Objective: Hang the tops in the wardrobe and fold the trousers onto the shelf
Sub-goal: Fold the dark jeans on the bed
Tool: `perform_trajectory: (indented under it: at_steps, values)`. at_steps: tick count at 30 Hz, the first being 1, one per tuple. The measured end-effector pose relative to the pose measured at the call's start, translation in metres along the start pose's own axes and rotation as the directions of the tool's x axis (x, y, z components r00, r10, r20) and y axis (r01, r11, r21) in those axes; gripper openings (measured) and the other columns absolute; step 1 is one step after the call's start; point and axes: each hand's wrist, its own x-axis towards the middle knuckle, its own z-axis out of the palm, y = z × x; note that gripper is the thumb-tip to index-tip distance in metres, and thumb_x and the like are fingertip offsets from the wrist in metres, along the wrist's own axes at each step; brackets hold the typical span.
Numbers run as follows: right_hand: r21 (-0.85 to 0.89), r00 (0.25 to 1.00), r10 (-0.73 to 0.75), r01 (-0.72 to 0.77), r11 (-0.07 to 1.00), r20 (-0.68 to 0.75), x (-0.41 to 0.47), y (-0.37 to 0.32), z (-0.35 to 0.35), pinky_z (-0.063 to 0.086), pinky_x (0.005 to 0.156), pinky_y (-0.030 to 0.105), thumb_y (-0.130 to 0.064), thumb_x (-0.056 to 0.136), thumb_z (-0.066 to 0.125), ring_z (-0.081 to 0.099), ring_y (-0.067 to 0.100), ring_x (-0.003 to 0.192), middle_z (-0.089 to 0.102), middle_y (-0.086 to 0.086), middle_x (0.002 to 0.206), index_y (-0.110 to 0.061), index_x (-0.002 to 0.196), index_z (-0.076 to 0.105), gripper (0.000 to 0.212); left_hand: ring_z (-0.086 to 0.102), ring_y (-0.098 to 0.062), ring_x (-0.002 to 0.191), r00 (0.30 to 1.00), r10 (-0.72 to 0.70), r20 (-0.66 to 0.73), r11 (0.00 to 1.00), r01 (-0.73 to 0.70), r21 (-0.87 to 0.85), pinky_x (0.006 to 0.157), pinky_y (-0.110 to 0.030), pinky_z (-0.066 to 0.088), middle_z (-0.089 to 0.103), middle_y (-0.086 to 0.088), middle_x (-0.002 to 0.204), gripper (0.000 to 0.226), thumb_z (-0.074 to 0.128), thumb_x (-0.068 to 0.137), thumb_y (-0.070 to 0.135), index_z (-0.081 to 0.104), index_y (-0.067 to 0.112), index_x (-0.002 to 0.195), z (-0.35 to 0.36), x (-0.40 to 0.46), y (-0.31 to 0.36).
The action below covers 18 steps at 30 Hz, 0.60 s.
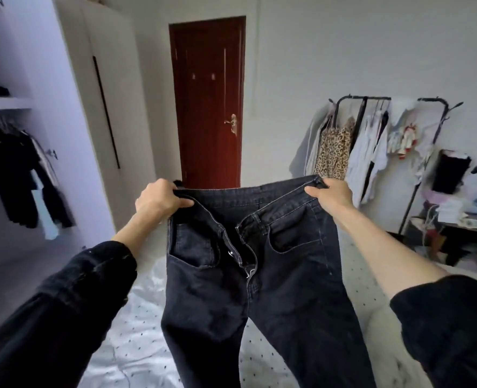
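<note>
Black jeans [248, 275] held up by waistband over bed [125, 340], fly undone; left hand [159, 198] clamped on one corner, right hand [332, 194] on other.

Soft, dim daylight; faint shadows; wide-angle bending at edges; motion blur left and right of fingers [185, 203].

One head-worn wide-angle view is aimed forward and down, close over outstretched arms, toward a door [208, 102] beyond.
</note>
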Motion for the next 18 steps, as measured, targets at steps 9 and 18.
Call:
perform_trajectory:
  at_steps: [9,18]
  values:
    - [-0.128,0.979,0.204,-0.203,0.971,-0.006,0.084,0.140,0.123,0.045,0.092,0.037,-0.029,0.086,0.068,0.058,0.029,0.109,0.065,0.010,0.116,-0.008,0.111,0.065,0.033,0.064,-0.020,0.067,0.989,-0.098,0.114,0.988,0.111,-0.109,0.062,-0.029,0.046,0.062,-0.006,0.051,0.029,0.070,0.081,0.037,0.063,0.009,0.078,0.161,0.090,-0.072]
    - [-0.466,0.986,0.163,-0.128,0.875,0.036,0.126,0.240,0.229,0.042,0.097,0.040,-0.022,0.096,0.049,0.050,0.032,0.119,0.056,0.012,0.127,-0.015,0.130,0.054,0.035,0.048,-0.030,0.123,0.921,-0.095,0.377,0.973,0.166,-0.159,0.103,-0.036,0.040,0.049,-0.012,0.135,0.060,0.057,0.091,0.016,0.031,0.010,0.145,0.314,0.135,-0.116]
